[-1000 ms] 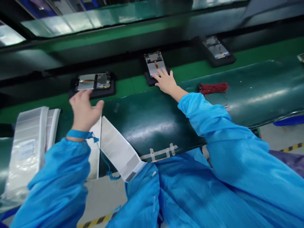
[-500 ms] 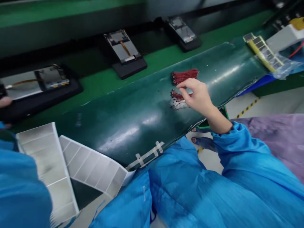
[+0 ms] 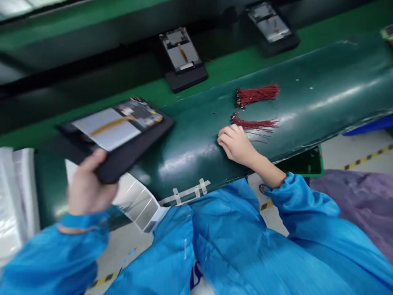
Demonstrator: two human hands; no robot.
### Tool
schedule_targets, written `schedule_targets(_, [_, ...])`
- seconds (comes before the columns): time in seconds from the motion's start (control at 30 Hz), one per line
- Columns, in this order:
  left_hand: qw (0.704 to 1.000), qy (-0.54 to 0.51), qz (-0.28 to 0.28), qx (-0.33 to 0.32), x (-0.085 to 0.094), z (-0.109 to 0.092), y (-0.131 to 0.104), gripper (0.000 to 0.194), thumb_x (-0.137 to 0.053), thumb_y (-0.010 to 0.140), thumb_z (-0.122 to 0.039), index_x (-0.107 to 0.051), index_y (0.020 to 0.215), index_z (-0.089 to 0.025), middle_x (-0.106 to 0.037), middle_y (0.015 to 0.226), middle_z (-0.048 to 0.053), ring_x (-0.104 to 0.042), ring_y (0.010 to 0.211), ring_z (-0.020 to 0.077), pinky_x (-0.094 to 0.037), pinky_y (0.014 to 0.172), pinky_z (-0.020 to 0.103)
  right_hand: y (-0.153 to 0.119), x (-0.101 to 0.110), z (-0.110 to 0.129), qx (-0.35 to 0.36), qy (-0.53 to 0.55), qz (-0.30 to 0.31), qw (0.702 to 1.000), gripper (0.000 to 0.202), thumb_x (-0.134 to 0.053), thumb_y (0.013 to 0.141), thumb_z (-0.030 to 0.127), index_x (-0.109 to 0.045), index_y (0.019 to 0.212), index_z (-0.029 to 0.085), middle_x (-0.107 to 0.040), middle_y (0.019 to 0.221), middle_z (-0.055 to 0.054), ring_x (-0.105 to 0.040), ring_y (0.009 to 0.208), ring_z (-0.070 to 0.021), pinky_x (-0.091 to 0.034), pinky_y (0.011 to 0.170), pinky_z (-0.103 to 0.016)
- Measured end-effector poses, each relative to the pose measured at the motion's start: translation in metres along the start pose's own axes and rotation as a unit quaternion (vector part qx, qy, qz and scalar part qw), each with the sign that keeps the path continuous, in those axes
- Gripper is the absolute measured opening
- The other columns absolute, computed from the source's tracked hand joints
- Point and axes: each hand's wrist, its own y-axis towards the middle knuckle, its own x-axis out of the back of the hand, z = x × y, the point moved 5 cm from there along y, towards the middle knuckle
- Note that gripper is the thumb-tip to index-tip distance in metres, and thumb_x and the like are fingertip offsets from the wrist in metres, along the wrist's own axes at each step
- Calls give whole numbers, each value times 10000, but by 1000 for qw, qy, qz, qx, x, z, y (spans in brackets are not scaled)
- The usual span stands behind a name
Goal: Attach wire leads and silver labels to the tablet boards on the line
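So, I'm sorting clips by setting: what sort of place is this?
Probably an electronics assembly workshop: the left hand holds a black tray bearing an opened device, two more opened devices lie beyond, and bundles of red wires rest on the green work surface.

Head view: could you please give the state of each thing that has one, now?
Left hand: closed on the black tray.
Held device: uncovered, tilted with its tray.
Middle device: uncovered, on its own tray.
Far-right device: uncovered, on a third tray.
Right hand: fingers curled; grip unclear.
Upper wires: bunched.
Lower wires: bunched, some straying.
Tape: stuck down.
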Motion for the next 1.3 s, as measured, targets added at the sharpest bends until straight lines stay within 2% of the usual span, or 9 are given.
schedule_targets(0.13, [981, -59, 11, 187, 3, 76, -117, 270, -720, 977, -283, -735, 1230, -191, -763, 1299, 55, -636, 1364, 216, -545, 1166, 316, 10, 5, 23, -30, 131, -37, 990, 137, -446, 1012, 161, -522, 915, 220, -663, 940, -86, -536, 900, -260, -349, 805, -393])
schedule_targets(0.3, [846, 42, 315, 429, 20, 115, -183, 488, -804, 914, -344, -704, 1366, -189, -723, 1365, 156, -679, 1312, 321, -502, 1202, 489, 13, 4, 37, -60, 208, 3, 976, 102, -467, 980, 171, -497, 901, 228, -645, 854, -53, -575, 805, -230, -379, 769, -368])
schedule_targets(0.37, [845, 142, 398, 328, 32, 106, -172, 477, -738, 958, -438, -712, 1375, -208, -742, 1320, 162, -708, 1251, 339, -537, 1149, 519, 6, 13, 22, -80, 207, -13, 975, 85, -476, 990, 190, -534, 939, 227, -665, 898, -61, -600, 838, -234, -422, 794, -378])
schedule_targets(0.47, [852, 354, 383, -53, 37, 85, -132, 453, -711, 958, -510, -732, 1343, -273, -699, 1397, 132, -635, 1342, 384, -499, 1174, 583, -12, 37, -11, -100, 156, -52, 981, 146, -476, 1001, 198, -608, 1058, 228, -682, 1025, -86, -613, 952, -262, -476, 885, -429])
schedule_targets(0.53, [782, 458, 320, -276, 32, 81, -115, 651, -766, 905, -544, -632, 1479, -270, -478, 1648, 139, -384, 1556, 460, -336, 1277, 663, -23, 45, -25, -85, 90, -36, 992, 201, -513, 979, 189, -653, 1114, 239, -674, 1099, -98, -590, 1044, -293, -474, 951, -481])
schedule_targets(0.6, [714, 516, 308, -359, 25, 94, -106, 949, -765, 881, -616, -405, 1651, -194, -204, 1771, 203, -179, 1620, 530, -249, 1286, 723, -27, 39, -27, -53, 32, 10, 998, 250, -559, 960, 183, -685, 1165, 250, -655, 1191, -111, -553, 1125, -323, -459, 990, -524])
schedule_targets(0.83, [692, 555, 267, -376, 21, 129, -117, 1031, -695, 948, -591, -186, 1713, -124, -197, 1733, 324, -412, 1514, 544, -476, 1149, 650, 0, -12, -16, -28, -57, 94, 994, 195, -496, 1021, 203, -675, 1099, 204, -593, 1285, -156, -487, 1215, -365, -417, 1010, -582])
schedule_targets(1.1, [729, 510, 229, -395, 16, 110, -138, 830, -708, 956, -499, -377, 1624, -132, -286, 1714, 284, -309, 1580, 489, -309, 1248, 683, 4, 4, 46, 78, 68, 53, 993, 236, -437, 1093, 296, -653, 1026, 227, -670, 1068, -82, -534, 1075, -289, -349, 1003, -508])
schedule_targets(1.3, [828, 396, 264, -298, -1, 84, -133, 180, -649, 986, -362, -703, 1064, -209, -701, 900, 38, -655, 833, 203, -531, 825, 353, -6, -4, 123, 139, 152, 74, 976, 268, -445, 1115, 296, -665, 975, 232, -703, 937, -42, -543, 937, -232, -335, 917, -431])
